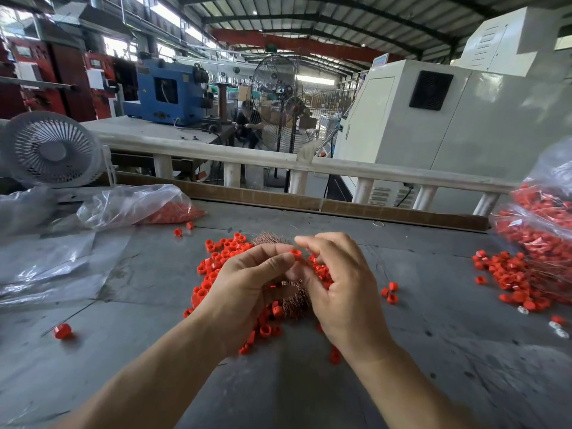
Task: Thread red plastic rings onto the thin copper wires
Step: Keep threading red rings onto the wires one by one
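Two hands over our grey table [402,351]: left hand [244,289] pinches one red ring [296,253]. Right hand [343,283], fingers curled, grip unclear; copper wires [294,297] and loose rings [216,261] beneath.

Rings [216,267] lie mid-bench [433,351], seemingly over a wire bundle [266,238]. A bag [130,205] lies behind-left, another bag [544,224] far right.

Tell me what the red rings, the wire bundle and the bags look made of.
Red rings: likely moulded plastic, uniform colour, slight sheen. Wire bundle: seemingly copper, reddish-brown metallic strands. Bags: thin clear plastic film, crinkled and glossy.
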The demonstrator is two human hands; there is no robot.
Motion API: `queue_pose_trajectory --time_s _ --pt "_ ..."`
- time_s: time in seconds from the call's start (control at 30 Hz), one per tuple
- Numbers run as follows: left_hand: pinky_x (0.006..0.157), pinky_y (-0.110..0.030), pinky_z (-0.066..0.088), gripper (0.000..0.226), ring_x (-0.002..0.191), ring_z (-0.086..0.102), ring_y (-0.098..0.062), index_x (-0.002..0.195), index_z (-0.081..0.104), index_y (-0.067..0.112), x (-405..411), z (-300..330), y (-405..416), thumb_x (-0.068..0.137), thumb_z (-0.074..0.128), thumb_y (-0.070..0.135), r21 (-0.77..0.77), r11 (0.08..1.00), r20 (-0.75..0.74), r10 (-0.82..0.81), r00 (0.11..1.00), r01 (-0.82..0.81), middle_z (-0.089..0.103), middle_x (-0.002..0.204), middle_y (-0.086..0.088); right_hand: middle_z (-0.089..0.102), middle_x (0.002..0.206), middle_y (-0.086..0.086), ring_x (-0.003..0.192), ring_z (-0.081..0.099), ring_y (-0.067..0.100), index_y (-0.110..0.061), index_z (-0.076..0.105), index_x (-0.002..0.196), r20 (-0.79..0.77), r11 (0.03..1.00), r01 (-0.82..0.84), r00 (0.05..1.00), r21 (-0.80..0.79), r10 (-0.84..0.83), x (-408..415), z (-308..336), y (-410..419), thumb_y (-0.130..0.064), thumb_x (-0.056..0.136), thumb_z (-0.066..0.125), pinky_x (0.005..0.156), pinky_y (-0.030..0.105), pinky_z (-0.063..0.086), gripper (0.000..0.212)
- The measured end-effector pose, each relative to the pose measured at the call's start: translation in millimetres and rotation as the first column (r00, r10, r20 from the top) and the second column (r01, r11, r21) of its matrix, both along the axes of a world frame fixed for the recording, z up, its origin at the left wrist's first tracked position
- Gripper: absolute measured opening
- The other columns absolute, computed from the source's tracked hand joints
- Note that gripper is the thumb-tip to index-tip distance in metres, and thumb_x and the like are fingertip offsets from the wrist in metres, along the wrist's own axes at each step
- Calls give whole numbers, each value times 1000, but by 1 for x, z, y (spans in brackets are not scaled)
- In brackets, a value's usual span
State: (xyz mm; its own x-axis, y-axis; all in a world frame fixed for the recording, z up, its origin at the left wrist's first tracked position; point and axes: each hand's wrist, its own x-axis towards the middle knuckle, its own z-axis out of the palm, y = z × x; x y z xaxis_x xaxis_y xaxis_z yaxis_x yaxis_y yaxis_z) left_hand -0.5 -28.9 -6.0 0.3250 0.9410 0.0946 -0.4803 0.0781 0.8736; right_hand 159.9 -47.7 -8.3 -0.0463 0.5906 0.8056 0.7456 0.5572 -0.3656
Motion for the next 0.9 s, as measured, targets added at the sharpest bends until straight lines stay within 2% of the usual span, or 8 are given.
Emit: queue_pose_trajectory --time_s 0.13,0.23,0.3,0.4,0.63,0.73,0.8,0.9 --pt "85 -34 51 23 87 64 -20 98 77 13 1 0 3 78 85 20 118 989 -20 92 996 -89 69 90 -11 66 86 -9 81 64 6 -23 71 100 -299 989 -60 954 -134 17 -3 3 -6 -32 95 69 72 14 46 11" --pt "82 -36 55 24 84 68 -26 100 74 8 2 0 1 82 82 22 235 968 -44 105 994 -92 71 92 -17 67 71 3 61 59 7 -21 73 83 -599 857 -358 797 -371 74 -6 5 -9 -56 95 54 53 20 43 42" --pt "71 -34 58 20 73 67 -29 101 71 1 5 0 -2 88 78 15 318 946 -71 95 993 -67 68 87 -22 64 66 5 57 57 13 -17 76 83 -685 757 -502 722 -419 100 -9 6 -11 -57 93 54 47 23 41 47" --pt "66 -31 59 15 72 68 -29 101 68 -2 9 -3 -3 90 71 7 362 930 -107 113 988 -68 68 87 -25 58 61 1 55 53 13 -18 77 82 -752 717 -559 655 -418 73 -11 6 -10 -48 87 64 44 23 38 34" --pt "80 -31 59 14 84 71 -28 105 70 1 8 -2 -6 93 69 7 348 938 -177 72 982 -6 71 95 -24 52 57 -6 53 44 5 -17 72 70 -693 767 -499 714 -404 99 -8 8 -10 -39 85 65 45 15 32 28" --pt "82 -32 60 14 85 72 -26 100 75 6 6 -3 -5 91 64 7 293 955 -191 94 977 -35 72 96 -27 54 58 -9 52 43 2 -22 73 72 -557 774 -414 825 -479 96 -5 9 -10 -40 92 66 47 16 33 27" --pt "73 -31 60 14 75 70 -27 96 73 1 7 -4 -5 98 65 12 265 962 -216 130 968 -70 72 85 -25 56 54 -16 49 44 -3 -34 71 70 -421 755 -356 899 -550 117 -3 7 -11 -40 99 65 48 10 33 30" --pt "60 -30 56 17 64 63 -27 92 70 -6 9 -6 -3 92 69 12 244 965 -231 158 960 -100 67 72 -18 63 57 -19 50 51 -6 -43 71 71 -344 724 -336 928 -602 145 -4 5 -12 -42 99 65 51 9 37 29"
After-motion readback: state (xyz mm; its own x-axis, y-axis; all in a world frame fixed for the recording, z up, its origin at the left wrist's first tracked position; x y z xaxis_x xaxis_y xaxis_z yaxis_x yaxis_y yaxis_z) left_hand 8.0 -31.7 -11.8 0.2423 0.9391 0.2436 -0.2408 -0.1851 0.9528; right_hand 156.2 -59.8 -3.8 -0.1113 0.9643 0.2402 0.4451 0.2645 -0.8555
